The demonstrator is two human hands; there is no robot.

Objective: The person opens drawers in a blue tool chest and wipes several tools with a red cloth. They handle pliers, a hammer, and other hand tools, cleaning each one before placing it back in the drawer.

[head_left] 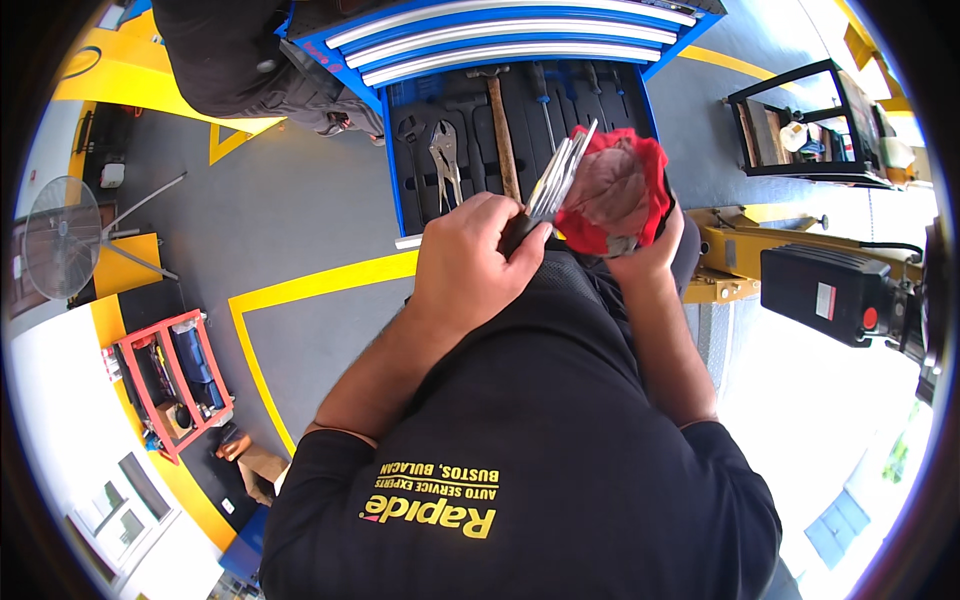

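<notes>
My left hand (475,255) is closed around the dark base of a bundle of slim metal pieces (562,180), which fan upward and to the right; their exact kind is unclear. In my right hand (648,252) lies a crumpled red and greyish-pink rag (620,185), right beside the metal tips. Both hands are in front of an open drawer (415,215) with a black foam liner. Inside it, a wooden-handled hammer (502,135), locking pliers (445,160), an adjustable wrench (410,130) and a screwdriver (543,95) rest in cut-outs.
The drawer belongs to a blue tool cabinet (510,35). Another person (230,60) is at the upper left. A black metal frame cart (800,130) and a yellow lift arm (735,255) stand right. A red shelf rack (175,380) and a fan (62,238) are left.
</notes>
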